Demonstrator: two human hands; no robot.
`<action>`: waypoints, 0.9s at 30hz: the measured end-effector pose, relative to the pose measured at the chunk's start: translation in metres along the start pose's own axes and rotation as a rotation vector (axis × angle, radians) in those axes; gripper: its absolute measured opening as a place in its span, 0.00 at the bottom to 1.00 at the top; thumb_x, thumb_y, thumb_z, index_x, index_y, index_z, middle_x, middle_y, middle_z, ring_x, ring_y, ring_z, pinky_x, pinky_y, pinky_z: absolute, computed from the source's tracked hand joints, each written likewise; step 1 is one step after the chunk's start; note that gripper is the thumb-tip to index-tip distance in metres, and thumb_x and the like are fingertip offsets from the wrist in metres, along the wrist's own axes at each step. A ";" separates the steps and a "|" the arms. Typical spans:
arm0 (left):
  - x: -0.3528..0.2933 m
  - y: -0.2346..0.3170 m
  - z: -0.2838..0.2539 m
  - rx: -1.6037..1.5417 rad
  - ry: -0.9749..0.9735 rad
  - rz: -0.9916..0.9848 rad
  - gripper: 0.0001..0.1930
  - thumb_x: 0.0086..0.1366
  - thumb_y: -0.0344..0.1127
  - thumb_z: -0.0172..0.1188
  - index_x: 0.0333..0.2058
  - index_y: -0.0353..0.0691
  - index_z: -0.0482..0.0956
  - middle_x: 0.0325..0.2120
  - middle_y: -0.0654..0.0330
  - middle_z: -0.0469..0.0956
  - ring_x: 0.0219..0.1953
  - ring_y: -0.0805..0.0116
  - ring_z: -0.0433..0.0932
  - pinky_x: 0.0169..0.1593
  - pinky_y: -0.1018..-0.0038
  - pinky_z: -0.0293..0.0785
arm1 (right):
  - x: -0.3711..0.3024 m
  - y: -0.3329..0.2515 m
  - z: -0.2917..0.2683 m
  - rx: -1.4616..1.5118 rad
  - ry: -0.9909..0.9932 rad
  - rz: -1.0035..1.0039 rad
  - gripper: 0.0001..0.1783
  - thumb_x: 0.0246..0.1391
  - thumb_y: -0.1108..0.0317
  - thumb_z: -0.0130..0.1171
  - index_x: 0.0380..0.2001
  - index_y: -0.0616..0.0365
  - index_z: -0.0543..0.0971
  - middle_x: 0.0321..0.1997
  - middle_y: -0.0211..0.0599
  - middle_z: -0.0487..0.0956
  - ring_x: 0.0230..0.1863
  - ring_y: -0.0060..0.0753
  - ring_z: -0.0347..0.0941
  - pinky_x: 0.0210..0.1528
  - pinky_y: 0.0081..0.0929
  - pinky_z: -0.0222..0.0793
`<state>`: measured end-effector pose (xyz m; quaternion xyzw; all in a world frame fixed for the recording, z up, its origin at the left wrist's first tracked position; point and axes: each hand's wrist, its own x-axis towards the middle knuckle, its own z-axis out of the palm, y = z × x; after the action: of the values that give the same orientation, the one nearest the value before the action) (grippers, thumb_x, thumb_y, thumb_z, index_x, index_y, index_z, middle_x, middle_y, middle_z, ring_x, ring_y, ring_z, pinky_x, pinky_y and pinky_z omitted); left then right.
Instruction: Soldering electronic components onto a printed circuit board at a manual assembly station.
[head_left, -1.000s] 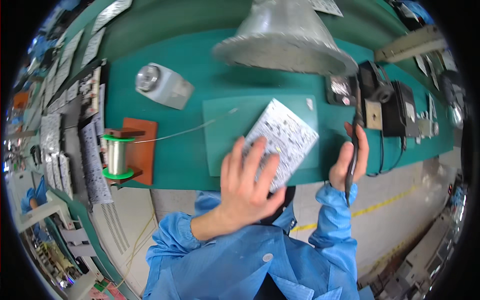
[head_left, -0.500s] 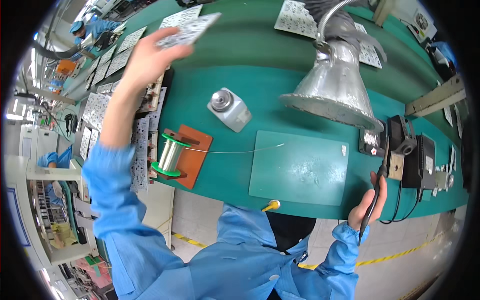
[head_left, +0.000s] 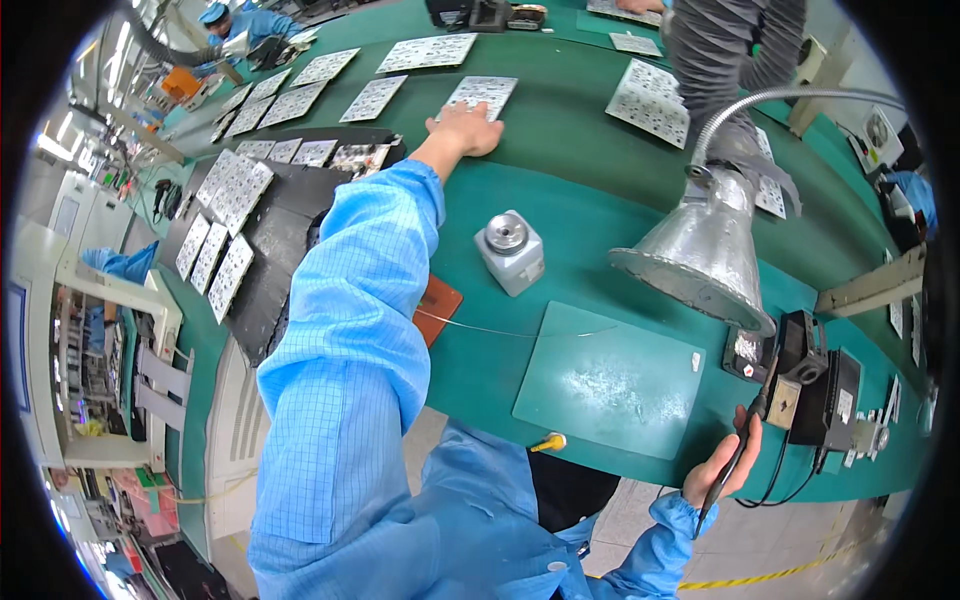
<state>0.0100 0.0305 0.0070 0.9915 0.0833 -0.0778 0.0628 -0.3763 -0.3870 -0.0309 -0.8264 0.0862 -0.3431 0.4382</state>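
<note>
My left hand (head_left: 466, 130) reaches far forward, palm down, over the near edge of a white circuit board (head_left: 486, 92) lying on the green surface. Its fingers look spread and touch the board. In my right hand (head_left: 722, 468), at the front right, is a black soldering iron (head_left: 762, 398), held slanting with its thin end upward near its stand (head_left: 784, 402). A strand of solder wire (head_left: 490, 330) runs over a pale green mat (head_left: 610, 385). My left sleeve hides the solder spool, leaving part of its brown base (head_left: 438, 308) visible.
A white bottle with a metal top (head_left: 511, 252) stands mid-table. Right of it hangs a silver fume-extraction hood (head_left: 700, 255). Several boards (head_left: 374, 98) lie along the far side, others on a black rack (head_left: 275, 225) at left. A yellow-capped object (head_left: 549, 442) is at the front edge.
My left hand has moved right and down with the board, which now lies on the green surface. My left sleeve now covers the spool. The right hand keeps the soldering iron. The view has shifted.
</note>
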 end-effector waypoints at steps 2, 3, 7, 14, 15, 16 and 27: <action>-0.019 0.011 -0.023 0.035 0.000 0.004 0.36 0.64 0.59 0.43 0.68 0.53 0.52 0.69 0.48 0.46 0.70 0.45 0.47 0.67 0.43 0.45 | -0.002 -0.001 -0.002 0.003 0.028 0.022 0.24 0.64 0.67 0.43 0.59 0.69 0.66 0.54 0.53 0.75 0.57 0.42 0.70 0.62 0.37 0.60; -0.027 0.016 -0.035 0.041 0.019 0.024 0.36 0.64 0.59 0.43 0.68 0.52 0.52 0.69 0.48 0.47 0.70 0.45 0.47 0.67 0.42 0.46 | -0.001 -0.004 -0.002 0.006 0.052 0.025 0.24 0.65 0.65 0.43 0.59 0.69 0.66 0.54 0.52 0.75 0.56 0.41 0.70 0.62 0.37 0.59; -0.059 0.002 -0.086 0.107 0.279 0.329 0.33 0.61 0.60 0.48 0.58 0.42 0.70 0.57 0.44 0.67 0.60 0.45 0.66 0.62 0.54 0.63 | -0.001 0.000 -0.005 0.000 0.089 0.012 0.23 0.67 0.64 0.43 0.59 0.70 0.66 0.54 0.52 0.75 0.55 0.41 0.71 0.62 0.37 0.61; -0.237 -0.177 -0.154 0.131 0.344 0.019 0.35 0.62 0.59 0.54 0.55 0.32 0.72 0.51 0.42 0.74 0.55 0.50 0.73 0.60 0.64 0.65 | 0.002 -0.006 -0.001 0.012 0.090 0.005 0.23 0.67 0.64 0.42 0.58 0.71 0.66 0.54 0.53 0.75 0.55 0.42 0.71 0.62 0.38 0.62; -0.251 -0.205 -0.145 0.187 0.287 -0.099 0.36 0.61 0.60 0.54 0.55 0.31 0.72 0.50 0.41 0.75 0.54 0.49 0.74 0.61 0.64 0.65 | 0.002 -0.005 -0.001 0.027 0.104 0.007 0.23 0.67 0.64 0.43 0.58 0.70 0.67 0.54 0.53 0.75 0.55 0.42 0.71 0.62 0.37 0.62; -0.263 -0.231 -0.135 0.224 0.191 -0.238 0.37 0.60 0.60 0.55 0.56 0.31 0.71 0.52 0.40 0.74 0.56 0.48 0.72 0.61 0.63 0.64 | 0.001 -0.004 0.000 0.041 0.109 -0.012 0.23 0.67 0.64 0.43 0.58 0.70 0.67 0.54 0.53 0.75 0.55 0.42 0.72 0.62 0.37 0.62; -0.328 -0.302 -0.059 -0.001 0.257 -0.372 0.38 0.53 0.59 0.65 0.53 0.34 0.70 0.49 0.43 0.72 0.53 0.51 0.70 0.58 0.63 0.65 | 0.002 0.000 -0.002 -0.034 0.076 -0.045 0.22 0.67 0.66 0.43 0.58 0.71 0.67 0.53 0.52 0.76 0.54 0.41 0.73 0.61 0.36 0.64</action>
<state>-0.3540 0.2827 0.0858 0.9608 0.2720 0.0388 0.0367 -0.3759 -0.3892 -0.0295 -0.8219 0.0900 -0.3825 0.4124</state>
